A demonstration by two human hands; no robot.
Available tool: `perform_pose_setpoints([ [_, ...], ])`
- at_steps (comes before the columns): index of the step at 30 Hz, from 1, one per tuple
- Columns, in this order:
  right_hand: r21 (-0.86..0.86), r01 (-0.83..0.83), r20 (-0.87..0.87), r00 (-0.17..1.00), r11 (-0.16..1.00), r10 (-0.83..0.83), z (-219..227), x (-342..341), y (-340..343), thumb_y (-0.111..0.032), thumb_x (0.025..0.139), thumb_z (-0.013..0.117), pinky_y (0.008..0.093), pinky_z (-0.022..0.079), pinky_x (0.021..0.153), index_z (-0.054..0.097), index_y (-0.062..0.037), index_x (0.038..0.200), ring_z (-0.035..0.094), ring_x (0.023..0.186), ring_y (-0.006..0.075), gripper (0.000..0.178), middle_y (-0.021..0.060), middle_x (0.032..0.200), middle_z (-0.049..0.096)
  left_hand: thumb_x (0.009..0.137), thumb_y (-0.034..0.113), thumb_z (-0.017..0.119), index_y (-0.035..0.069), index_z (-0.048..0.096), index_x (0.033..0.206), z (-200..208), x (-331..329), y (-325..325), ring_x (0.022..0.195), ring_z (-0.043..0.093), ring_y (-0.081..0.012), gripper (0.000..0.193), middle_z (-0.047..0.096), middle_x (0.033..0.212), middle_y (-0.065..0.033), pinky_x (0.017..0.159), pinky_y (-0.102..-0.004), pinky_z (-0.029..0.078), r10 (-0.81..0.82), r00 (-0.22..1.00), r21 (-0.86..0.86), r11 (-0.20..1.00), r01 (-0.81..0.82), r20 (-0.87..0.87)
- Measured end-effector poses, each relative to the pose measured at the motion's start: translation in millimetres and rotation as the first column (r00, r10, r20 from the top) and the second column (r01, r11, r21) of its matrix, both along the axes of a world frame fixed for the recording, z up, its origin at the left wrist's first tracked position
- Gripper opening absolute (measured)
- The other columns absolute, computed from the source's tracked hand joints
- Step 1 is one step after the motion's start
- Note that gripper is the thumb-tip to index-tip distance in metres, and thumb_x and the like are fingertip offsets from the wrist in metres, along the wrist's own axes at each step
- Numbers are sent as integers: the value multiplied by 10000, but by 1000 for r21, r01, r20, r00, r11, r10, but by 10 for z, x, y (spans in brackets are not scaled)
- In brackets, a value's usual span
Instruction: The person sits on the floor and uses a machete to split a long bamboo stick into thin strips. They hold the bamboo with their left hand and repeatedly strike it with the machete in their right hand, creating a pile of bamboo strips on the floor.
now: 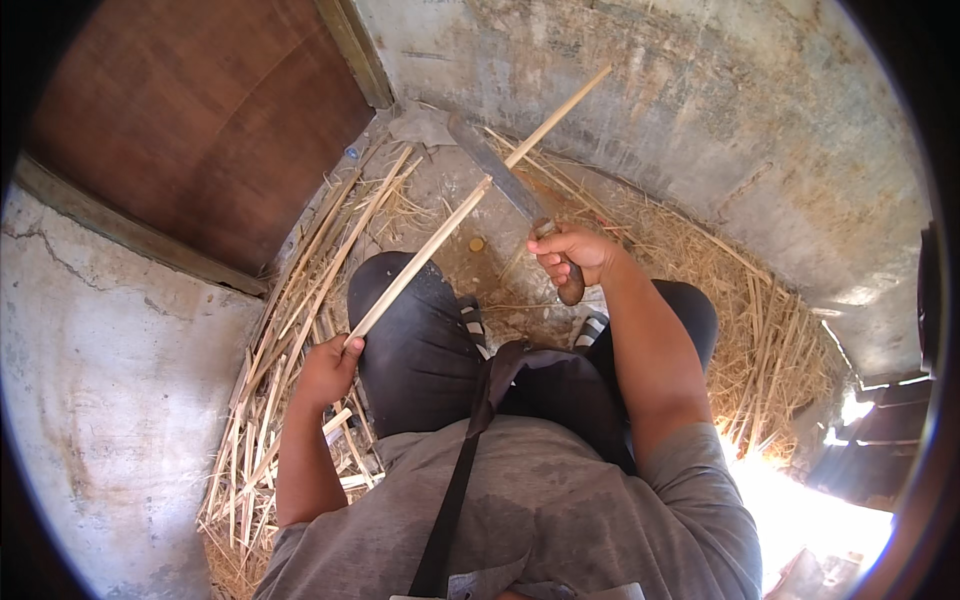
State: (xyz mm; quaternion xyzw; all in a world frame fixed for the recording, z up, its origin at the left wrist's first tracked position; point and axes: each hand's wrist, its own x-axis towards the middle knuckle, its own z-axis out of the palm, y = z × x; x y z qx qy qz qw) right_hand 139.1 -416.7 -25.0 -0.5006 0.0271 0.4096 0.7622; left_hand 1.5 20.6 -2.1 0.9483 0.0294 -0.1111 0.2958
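Note:
My left hand (329,370) is closed on the near end of a long, pale strip of split wood or bamboo (440,235). The strip slants up and away to the right, past my left knee toward the wall. In my right hand (572,255) is a large knife (512,188), my fingers wrapped round its dark wooden handle. The blade points away to the left and crosses the strip beyond its middle, appearing to touch it. Whether the edge has bitten into the strip I cannot tell.
Many loose strips (300,300) lie along the left wall. Shavings and more strips (740,320) cover the floor at right. A brown door panel (200,110) stands at far left, a stained concrete wall (680,100) ahead. Bright light falls at lower right.

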Motion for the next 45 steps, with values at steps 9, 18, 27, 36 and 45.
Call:
perform_pose_setpoints([
  [9, -324, 402, 455, 860, 857, -231, 79, 44, -49, -116, 882, 770, 268, 415, 459, 526, -82, 998, 496, 483, 90, 272, -15, 657, 523, 1029, 404, 587, 13, 650, 907, -83, -61, -51, 735, 643, -473, 414, 650, 743, -249, 677, -500, 505, 6, 994, 88, 996, -16, 113],
  [18, -377, 246, 385, 918, 893, -91, 171, -8, -53, -115, 887, 762, 274, 425, 458, 511, -62, 1026, 500, 492, 82, 292, 0, 660, 544, 1034, 404, 569, 31, 647, 919, 14, -72, -131, 742, 642, -479, 398, 649, 733, -247, 672, -524, 498, -41, 986, 280, 960, -6, 162],
  [27, -198, 21, 99, 995, 980, -1, 65, -48, -14, -104, 865, 782, 278, 389, 452, 531, -81, 825, 475, 481, 99, 255, -6, 624, 512, 1030, 377, 589, 40, 666, 951, 66, -138, -55, 729, 640, -471, 354, 650, 731, -245, 660, -527, 490, -44, 987, 283, 959, -2, 155],
  [36, -306, 179, 326, 942, 935, -74, 4, -44, 130, -106, 853, 782, 275, 371, 453, 540, -53, 998, 471, 493, 90, 287, 7, 663, 523, 1030, 367, 600, 17, 638, 901, -46, -131, -11, 691, 623, -477, 375, 616, 696, -255, 636, -510, 484, -25, 985, 180, 984, -6, 172],
  [45, -109, 206, 244, 954, 973, -174, 159, -77, 55, -104, 868, 786, 243, 370, 450, 543, -66, 935, 472, 476, 76, 254, -6, 639, 530, 1033, 398, 592, 12, 626, 876, -145, -60, -77, 654, 615, -454, 419, 614, 674, -230, 626, -486, 488, -34, 982, 123, 992, 11, 187],
])
